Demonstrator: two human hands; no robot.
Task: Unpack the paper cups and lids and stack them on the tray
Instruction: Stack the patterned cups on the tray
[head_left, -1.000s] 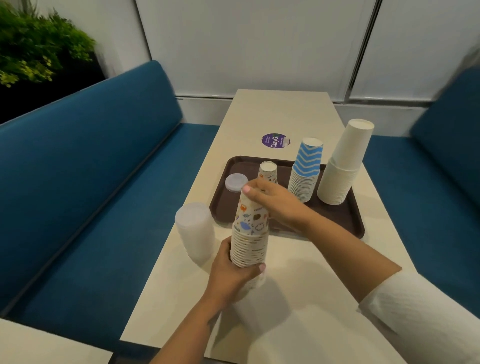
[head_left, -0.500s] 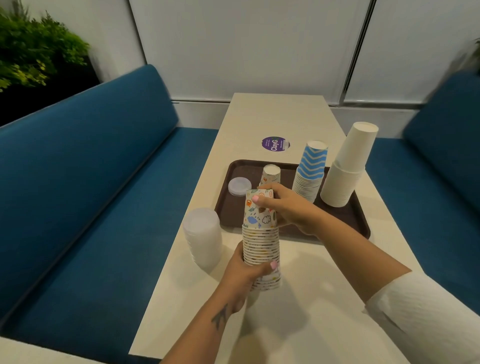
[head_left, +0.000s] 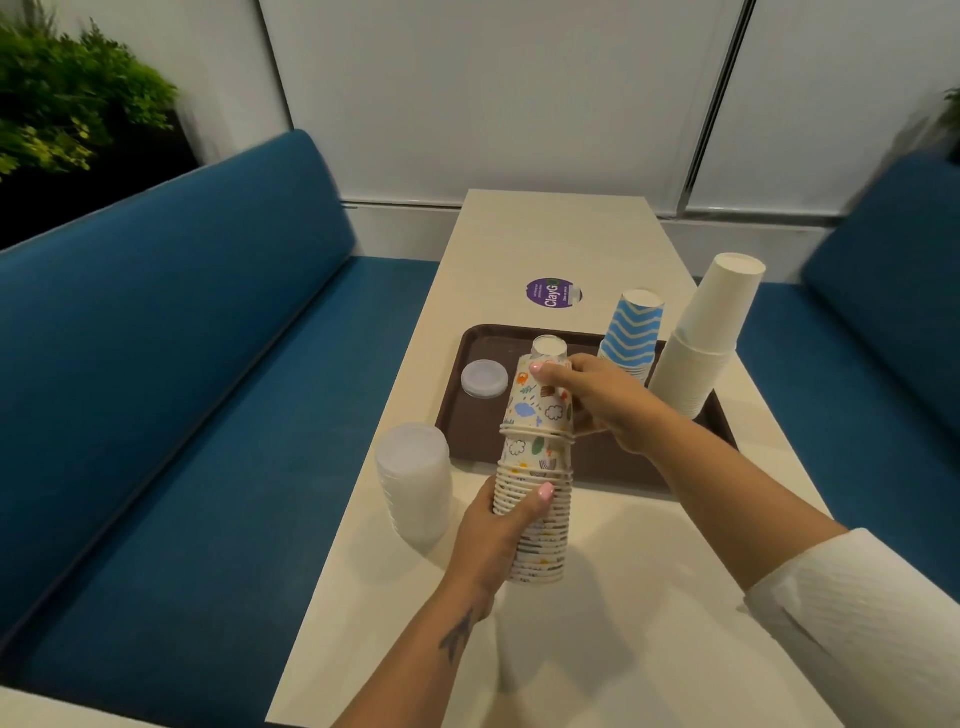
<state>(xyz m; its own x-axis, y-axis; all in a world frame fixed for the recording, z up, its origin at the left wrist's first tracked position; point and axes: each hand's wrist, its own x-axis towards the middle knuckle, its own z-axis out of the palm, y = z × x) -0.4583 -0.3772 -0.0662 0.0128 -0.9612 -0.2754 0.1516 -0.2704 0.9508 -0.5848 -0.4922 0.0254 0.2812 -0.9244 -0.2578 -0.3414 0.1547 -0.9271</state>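
A tall upside-down stack of printed paper cups (head_left: 535, 499) is held above the table's near half. My left hand (head_left: 501, 535) grips its lower part. My right hand (head_left: 597, 400) grips the few top cups (head_left: 537, 402), which sit raised a little off the rest. Behind them stands a brown tray (head_left: 457, 421). On it are a small stack of printed cups (head_left: 548, 347), a blue zigzag cup stack (head_left: 634, 332), a white cup stack (head_left: 701, 343) and a clear lid (head_left: 484, 378). A stack of clear lids (head_left: 413, 478) stands on the table left of the tray.
The narrow cream table (head_left: 561, 244) carries a purple round sticker (head_left: 553, 292) behind the tray. Blue benches (head_left: 182, 389) run along both sides. A green plant (head_left: 62, 93) is at the far left. White wall panels close the far end.
My right hand has lifted the top few printed cups partly off the stack, opening a gap. The stack in my left hand has shifted slightly away from me, toward the tray.
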